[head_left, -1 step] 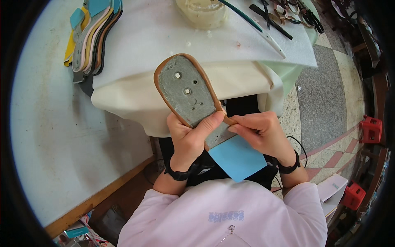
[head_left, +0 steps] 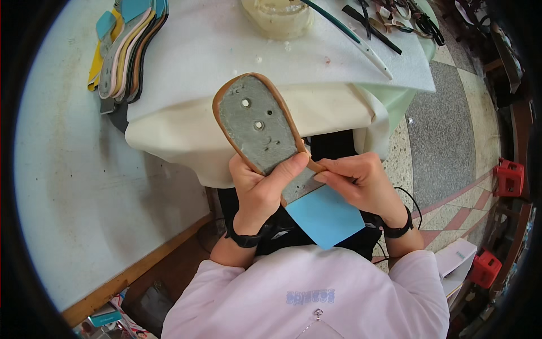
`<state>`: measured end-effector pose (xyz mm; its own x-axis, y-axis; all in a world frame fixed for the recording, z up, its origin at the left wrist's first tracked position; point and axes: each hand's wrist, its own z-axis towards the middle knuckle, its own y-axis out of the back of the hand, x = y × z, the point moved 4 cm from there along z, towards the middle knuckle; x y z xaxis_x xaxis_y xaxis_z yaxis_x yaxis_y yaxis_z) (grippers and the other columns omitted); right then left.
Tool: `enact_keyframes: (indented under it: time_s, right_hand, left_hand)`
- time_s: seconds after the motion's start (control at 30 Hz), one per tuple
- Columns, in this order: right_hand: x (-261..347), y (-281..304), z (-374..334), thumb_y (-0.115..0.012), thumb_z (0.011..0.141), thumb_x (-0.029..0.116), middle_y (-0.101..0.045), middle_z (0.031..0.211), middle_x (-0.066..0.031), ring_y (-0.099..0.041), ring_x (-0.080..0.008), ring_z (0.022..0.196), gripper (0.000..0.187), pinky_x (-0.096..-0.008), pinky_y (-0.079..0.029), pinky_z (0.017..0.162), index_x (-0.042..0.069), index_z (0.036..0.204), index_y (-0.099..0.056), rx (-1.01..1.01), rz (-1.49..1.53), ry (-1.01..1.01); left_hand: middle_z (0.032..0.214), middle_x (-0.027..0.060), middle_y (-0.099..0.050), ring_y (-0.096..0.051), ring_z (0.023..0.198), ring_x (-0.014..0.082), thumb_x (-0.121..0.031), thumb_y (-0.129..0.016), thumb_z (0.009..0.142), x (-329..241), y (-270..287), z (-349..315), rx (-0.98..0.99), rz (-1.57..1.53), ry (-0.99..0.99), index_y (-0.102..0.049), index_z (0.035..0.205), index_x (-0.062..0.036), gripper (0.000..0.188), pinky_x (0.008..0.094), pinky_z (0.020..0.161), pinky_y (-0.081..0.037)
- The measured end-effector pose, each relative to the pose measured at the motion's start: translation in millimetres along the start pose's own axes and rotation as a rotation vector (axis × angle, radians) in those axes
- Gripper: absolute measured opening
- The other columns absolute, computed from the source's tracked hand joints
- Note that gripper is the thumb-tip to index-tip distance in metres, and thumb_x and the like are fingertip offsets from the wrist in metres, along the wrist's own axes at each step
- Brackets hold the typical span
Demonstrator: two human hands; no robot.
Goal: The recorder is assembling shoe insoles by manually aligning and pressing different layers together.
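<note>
A shoe insole (head_left: 251, 121) with a grey, rough underside, several small holes and a brown wrapped rim is held up in front of me, its rounded end pointing away. My left hand (head_left: 265, 181) is closed round its middle, the thumb pressed on the grey face. With thumb and forefinger my right hand (head_left: 353, 178) pinches the brown edging (head_left: 312, 164) on the insole's right side. A light blue sheet (head_left: 327, 217) covers the end nearest my body. The fingers beneath the insole are hidden.
At the far left of the cloth-covered table (head_left: 197, 62) lies a stack of insoles (head_left: 127, 56) in several colours. A glue-stained tub (head_left: 279, 20), a teal-and-white brush-like stick (head_left: 353, 39) and dark strips (head_left: 372, 28) lie along the back. Red plastic stools (head_left: 510, 177) stand at right.
The insole's far end has shifted very slightly to the right. Both hands keep the same grip.
</note>
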<state>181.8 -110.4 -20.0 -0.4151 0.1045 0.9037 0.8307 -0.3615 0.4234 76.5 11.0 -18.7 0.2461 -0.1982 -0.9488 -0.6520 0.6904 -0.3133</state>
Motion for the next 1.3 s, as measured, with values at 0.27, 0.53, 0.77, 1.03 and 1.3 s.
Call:
enact_keyframes:
  time_s: [0.27,0.53,0.77,1.03,1.3]
  right_hand:
    - [-18,4,-7,-0.067,0.08,0.013,-0.051,0.057,-0.0096,-0.044,-0.008,0.049,0.022,-0.0254,-0.038,0.046,-0.001,0.097,-0.064,0.001,0.383,-0.163]
    - [-3,-6,3,-0.065,0.081,0.012,-0.048,0.054,-0.0128,-0.043,-0.0199,0.043,0.016,-0.0251,-0.036,0.043,0.0,0.091,-0.066,-0.017,0.104,0.011]
    - [-17,2,-11,-0.059,0.088,0.016,-0.062,0.063,-0.0078,-0.053,-0.01,0.054,0.02,-0.0227,-0.041,0.051,-0.002,0.094,-0.065,0.149,0.347,-0.277]
    - [-21,5,-15,-0.058,0.089,0.017,-0.064,0.068,-0.0081,-0.059,-0.0094,0.063,0.024,-0.0224,-0.046,0.056,-0.005,0.097,-0.063,-0.161,0.411,-0.189]
    - [-4,-7,-10,-0.06,0.086,0.011,-0.043,0.05,-0.008,-0.036,-0.0104,0.042,0.014,-0.0267,-0.032,0.04,-0.002,0.087,-0.063,-0.035,0.045,-0.169]
  left_hand:
    - [0.079,0.0115,-0.064,-0.061,0.073,0.0182,0.003,-0.066,0.071,2,1,0,0.061,0.043,0.023,-0.059,0.093,0.0027,0.023,0.029,0.068,-0.048]
    - [0.08,0.0056,-0.065,-0.061,0.069,0.0113,0.0,-0.068,0.075,1,1,1,0.058,-0.027,-0.024,-0.064,0.088,0.0018,0.014,0.0231,0.061,-0.048]
    - [0.078,0.006,-0.065,-0.061,0.068,0.0122,-0.001,-0.069,0.075,-4,8,5,0.007,-0.012,0.01,-0.064,0.086,0.0016,0.013,0.0245,0.062,-0.048]
    - [0.075,0.0103,-0.064,-0.058,0.069,0.0157,-0.003,-0.066,0.071,-10,10,5,-0.014,0.084,-0.004,-0.06,0.088,0.0015,0.018,0.0265,0.066,-0.043]
    - [0.079,0.0042,-0.065,-0.061,0.07,0.0106,0.0,-0.067,0.076,-3,7,3,0.077,0.049,-0.033,-0.063,0.087,0.0016,0.012,0.0232,0.063,-0.048]
